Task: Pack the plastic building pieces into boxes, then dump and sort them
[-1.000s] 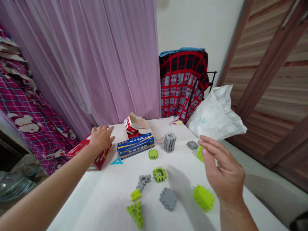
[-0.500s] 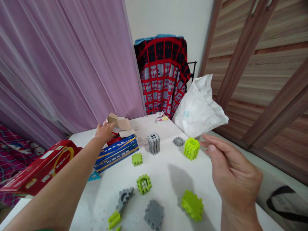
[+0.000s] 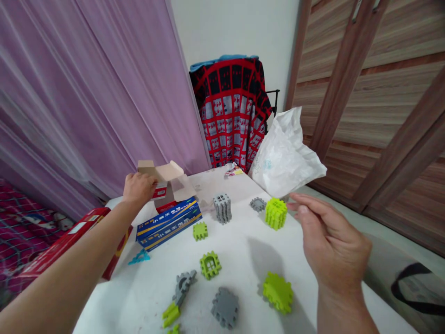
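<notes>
My left hand [image 3: 138, 189] is stretched out to the back of the white table [image 3: 243, 250] and grips a small red and white carton [image 3: 164, 183] with open flaps, lifted above two stacked blue boxes [image 3: 169, 221]. My right hand [image 3: 330, 246] is raised at the right and pinches the lower corner of a crumpled white plastic bag [image 3: 285, 155] between thumb and fingers. Green and grey interlocking plastic blocks lie scattered on the table: a grey stack [image 3: 222, 208], a green cube [image 3: 276, 213], a flat grey piece [image 3: 225, 307] and a green piece [image 3: 278, 292].
A long red box [image 3: 69, 241] lies at the table's left edge. A small teal triangle piece [image 3: 139, 256] sits by the blue boxes. A red and black patterned cloth [image 3: 232, 111] hangs behind the table. Purple curtain at left, wooden sliding doors at right.
My left hand left the red box, reached to the small carton and lifted it off the blue boxes. The view swung right. My right hand keeps holding the bag.
</notes>
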Demonstrator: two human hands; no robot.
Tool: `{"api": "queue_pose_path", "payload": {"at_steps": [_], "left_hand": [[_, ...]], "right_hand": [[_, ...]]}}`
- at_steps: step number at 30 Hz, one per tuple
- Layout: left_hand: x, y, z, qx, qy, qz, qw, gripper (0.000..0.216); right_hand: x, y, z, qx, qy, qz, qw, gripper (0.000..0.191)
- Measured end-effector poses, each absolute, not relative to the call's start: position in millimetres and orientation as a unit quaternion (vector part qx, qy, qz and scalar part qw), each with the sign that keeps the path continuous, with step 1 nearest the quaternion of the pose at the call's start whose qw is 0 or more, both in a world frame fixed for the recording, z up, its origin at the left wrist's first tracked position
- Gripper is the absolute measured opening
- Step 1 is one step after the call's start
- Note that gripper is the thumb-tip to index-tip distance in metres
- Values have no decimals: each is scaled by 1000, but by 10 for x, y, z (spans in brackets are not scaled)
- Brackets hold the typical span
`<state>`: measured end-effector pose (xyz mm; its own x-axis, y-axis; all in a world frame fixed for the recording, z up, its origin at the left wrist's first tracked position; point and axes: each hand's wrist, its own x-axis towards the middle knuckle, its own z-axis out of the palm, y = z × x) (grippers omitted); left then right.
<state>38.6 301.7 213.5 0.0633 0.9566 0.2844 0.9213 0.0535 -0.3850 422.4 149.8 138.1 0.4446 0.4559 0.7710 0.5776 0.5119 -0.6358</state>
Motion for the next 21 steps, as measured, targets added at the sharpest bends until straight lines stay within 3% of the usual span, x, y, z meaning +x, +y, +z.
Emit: {"api": "queue_pose_path", "payload": {"at_steps": [9, 15, 21], "left_hand": [[334, 1464, 2508, -694, -665, 9, 275, 31], [310, 530, 1990, -665, -722, -20, 190, 28], [421, 106, 1256, -611, -784, -58, 89, 28]], "right_hand": [[4099, 1475, 1478, -443, -557, -31, 702, 17], [4022, 1436, 1490, -417, -587, -10, 693, 18], [3901, 1347, 1541, -403, -627, 0, 667, 19]]}}
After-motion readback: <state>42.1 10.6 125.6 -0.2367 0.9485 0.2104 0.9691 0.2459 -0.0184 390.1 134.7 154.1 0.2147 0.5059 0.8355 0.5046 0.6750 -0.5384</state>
